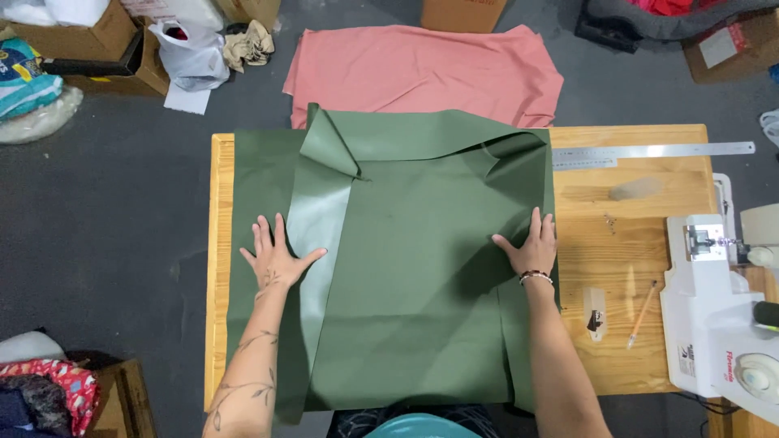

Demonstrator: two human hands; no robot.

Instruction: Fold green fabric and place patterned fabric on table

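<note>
A large sheet of green fabric (422, 268) lies spread over a wooden table (641, 195), with its left side folded over in a paler strip and its far edge turned back in loose folds. My left hand (276, 255) rests flat, fingers spread, on the left part of the fabric beside the pale folded strip. My right hand (529, 245), with a beaded bracelet at the wrist, presses flat on the fabric near its right edge. Neither hand grips anything.
A metal ruler (653, 152) lies along the table's far right edge. A pencil (642, 314) and a small tag (594, 314) lie right of the fabric. A white sewing machine (718, 308) stands at the right. Pink cloth (422, 69), boxes and bags lie on the floor beyond.
</note>
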